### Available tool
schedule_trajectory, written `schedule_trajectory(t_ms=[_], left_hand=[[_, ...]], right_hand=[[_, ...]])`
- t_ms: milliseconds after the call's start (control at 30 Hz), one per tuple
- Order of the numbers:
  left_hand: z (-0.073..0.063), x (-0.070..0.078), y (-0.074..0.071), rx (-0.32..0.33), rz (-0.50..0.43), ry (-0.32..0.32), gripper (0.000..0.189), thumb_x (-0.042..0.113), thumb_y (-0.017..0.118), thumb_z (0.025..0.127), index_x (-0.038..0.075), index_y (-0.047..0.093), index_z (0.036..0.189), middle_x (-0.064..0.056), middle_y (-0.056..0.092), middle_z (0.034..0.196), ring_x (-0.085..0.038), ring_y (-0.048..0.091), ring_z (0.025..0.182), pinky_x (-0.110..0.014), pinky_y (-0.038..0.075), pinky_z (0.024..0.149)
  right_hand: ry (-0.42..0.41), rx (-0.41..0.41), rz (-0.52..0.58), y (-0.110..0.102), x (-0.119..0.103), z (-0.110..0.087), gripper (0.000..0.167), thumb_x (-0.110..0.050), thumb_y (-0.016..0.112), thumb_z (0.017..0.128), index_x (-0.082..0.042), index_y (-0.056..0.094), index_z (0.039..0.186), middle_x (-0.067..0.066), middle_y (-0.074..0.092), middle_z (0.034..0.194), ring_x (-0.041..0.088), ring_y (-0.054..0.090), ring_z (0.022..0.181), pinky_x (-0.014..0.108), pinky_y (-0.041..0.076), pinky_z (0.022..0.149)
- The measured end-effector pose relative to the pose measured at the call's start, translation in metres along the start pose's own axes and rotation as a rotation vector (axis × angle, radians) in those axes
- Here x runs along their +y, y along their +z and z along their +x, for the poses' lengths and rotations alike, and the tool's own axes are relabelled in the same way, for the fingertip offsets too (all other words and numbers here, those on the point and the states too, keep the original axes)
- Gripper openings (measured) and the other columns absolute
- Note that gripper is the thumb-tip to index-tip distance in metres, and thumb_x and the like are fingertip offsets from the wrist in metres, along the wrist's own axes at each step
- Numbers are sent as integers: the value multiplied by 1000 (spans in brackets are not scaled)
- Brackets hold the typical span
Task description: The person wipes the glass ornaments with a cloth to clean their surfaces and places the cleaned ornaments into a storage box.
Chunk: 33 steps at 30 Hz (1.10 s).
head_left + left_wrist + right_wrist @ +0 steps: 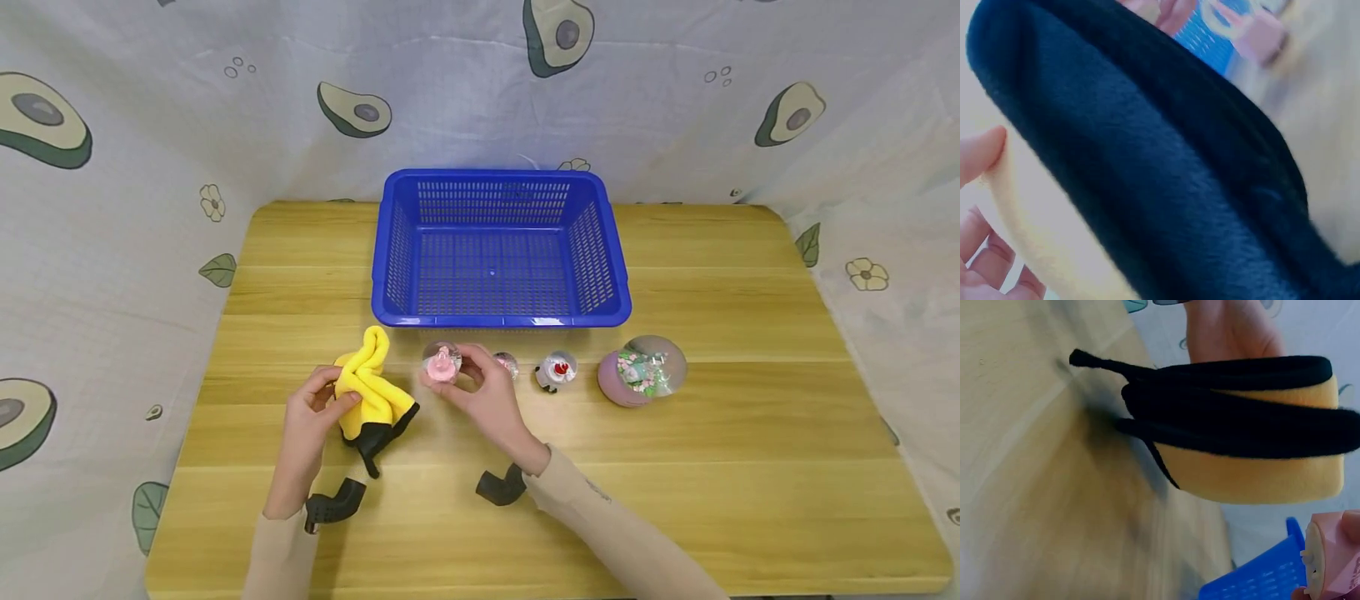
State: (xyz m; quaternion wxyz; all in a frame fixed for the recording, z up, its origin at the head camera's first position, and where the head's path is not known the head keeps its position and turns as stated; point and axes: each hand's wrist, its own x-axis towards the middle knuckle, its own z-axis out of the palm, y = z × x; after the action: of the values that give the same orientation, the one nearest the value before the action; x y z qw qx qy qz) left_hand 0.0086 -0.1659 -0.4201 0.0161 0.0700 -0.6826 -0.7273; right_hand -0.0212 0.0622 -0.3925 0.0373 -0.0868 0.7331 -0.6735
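My left hand [309, 417] pinches a yellow and black cloth [373, 387], which hangs in folds over the table. Its dark side fills most of the left wrist view, with the thumb and fingers at that view's left edge. Between the right hand's [497, 404] thumb and fingers is a small snow globe [442, 365] with a pink figure, to the right of the cloth. Its pink base [1334, 553] shows in the right wrist view. A second small globe [507, 364] is partly hidden behind the right hand. Farther right lies a white one [557, 371] with a red detail.
A large snow globe [624, 383] with a lilac base lies tilted at the right of the row. Behind the row stands a blue plastic basket [381, 275] with slotted walls, on the wooden table [720, 483]. An avocado-print sheet [465, 92] hangs at the back.
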Motion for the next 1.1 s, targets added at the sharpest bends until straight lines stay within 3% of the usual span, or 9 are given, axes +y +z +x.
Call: schedule_trajectory(t_ms=[133, 333, 533, 600, 733, 933, 1100], left_hand=[[-3, 4, 5, -41, -166, 2, 35, -15, 56, 86, 14, 68, 101, -4, 57, 101, -16, 54, 90, -20, 49, 76], [-7, 10, 13, -128, -374, 22, 41, -15, 47, 88, 11, 64, 115, -5, 55, 108, -16, 53, 96, -23, 48, 85], [-11, 18, 24, -171, -447, -34, 37, -5, 45, 94, 13, 55, 125, -2, 53, 120, -15, 52, 107, -27, 41, 98], [-12, 21, 28, -178, -465, -59, 34, 0, 47, 95, 15, 54, 125, -2, 52, 120, -14, 53, 107, -27, 43, 96], [-11, 23, 38, -211, -519, -72, 35, 4, 48, 98, 16, 48, 131, -3, 48, 124, -13, 53, 106, -25, 47, 91], [-10, 24, 51, -251, -461, -30, 39, 7, 53, 96, 21, 44, 132, -6, 44, 131, -15, 51, 111, -27, 46, 93], [-9, 24, 58, -389, -272, 146, 53, 18, 67, 90, 20, 41, 136, -12, 37, 138, -24, 42, 121, -30, 42, 99]], right_hand=[[-25, -3, 44, -5, 9, 3, 43, 11, 74, 75, 11, 58, 115, 22, 57, 116, 32, 59, 104, 35, 48, 93], [-34, -12, 86, -13, 4, 2, 44, 9, 75, 75, 9, 57, 115, 18, 56, 115, 26, 60, 101, 36, 50, 89], [-56, -31, 106, -19, -7, -2, 46, 13, 73, 74, 9, 56, 116, 20, 51, 117, 22, 56, 99, 30, 51, 86], [-76, -36, 85, -22, -9, -4, 44, 11, 73, 74, 7, 58, 116, 19, 55, 115, 19, 56, 94, 24, 49, 80], [-116, -59, 23, -26, -14, -7, 42, 8, 74, 75, 2, 62, 115, 14, 60, 109, 16, 57, 89, 23, 49, 76], [-149, -136, 30, -30, -23, -9, 45, 10, 74, 75, 4, 60, 118, 14, 60, 111, 21, 59, 96, 29, 53, 82], [-74, -133, 70, -33, -27, -11, 46, 13, 70, 76, 8, 55, 120, 20, 60, 114, 19, 61, 102, 32, 52, 85]])
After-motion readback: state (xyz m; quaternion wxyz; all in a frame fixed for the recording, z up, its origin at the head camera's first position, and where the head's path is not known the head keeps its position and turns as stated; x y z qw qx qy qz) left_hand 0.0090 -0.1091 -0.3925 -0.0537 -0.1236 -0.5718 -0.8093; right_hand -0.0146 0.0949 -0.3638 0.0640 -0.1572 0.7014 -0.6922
